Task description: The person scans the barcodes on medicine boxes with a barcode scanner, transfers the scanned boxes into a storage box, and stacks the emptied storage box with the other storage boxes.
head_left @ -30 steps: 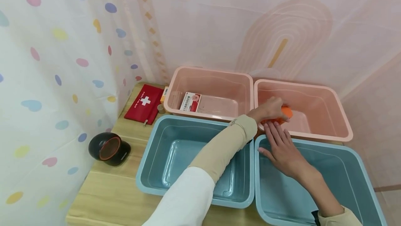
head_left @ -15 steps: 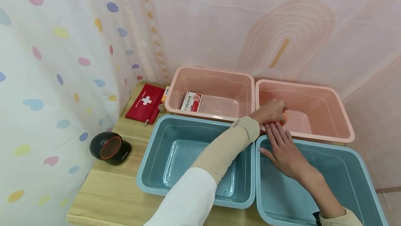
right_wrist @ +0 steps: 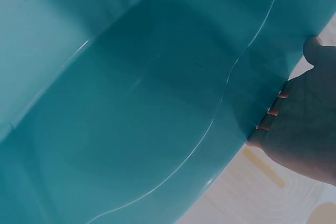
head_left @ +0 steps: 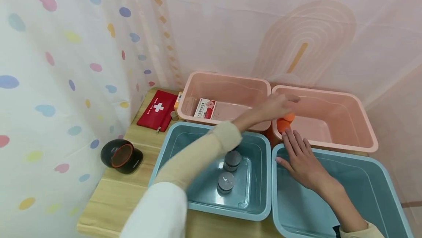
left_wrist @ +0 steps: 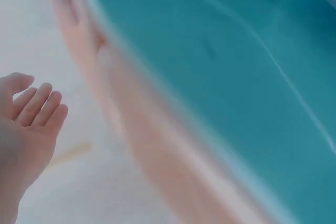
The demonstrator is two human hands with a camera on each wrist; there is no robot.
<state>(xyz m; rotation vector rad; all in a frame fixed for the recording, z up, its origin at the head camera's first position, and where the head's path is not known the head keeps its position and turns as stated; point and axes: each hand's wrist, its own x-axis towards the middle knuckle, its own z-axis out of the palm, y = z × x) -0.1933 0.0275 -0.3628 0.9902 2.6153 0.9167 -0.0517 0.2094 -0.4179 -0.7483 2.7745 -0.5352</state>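
Two orange round-topped objects sit side by side in the near left corner of the right pink bin. Just above them is my left hand, reaching across from the left with its fingers loosely extended and nothing in them. In the left wrist view the same left hand shows an empty palm with slightly bent fingers. My right hand lies flat, fingers straight, over the meeting rims of the right pink and right blue bins, fingertips right by the orange objects. Two grey-lidded jars stand in the left blue bin.
Behind, the left pink bin holds a white and red box. A red first aid pouch, an orange box and a black rounded device are on the wooden table. The right blue bin lies under my right arm.
My left hand has let go of the orange object in the right pink bin, risen and shifted left. The arm's shift uncovers the grey-lidded jars. My right hand has stayed put.
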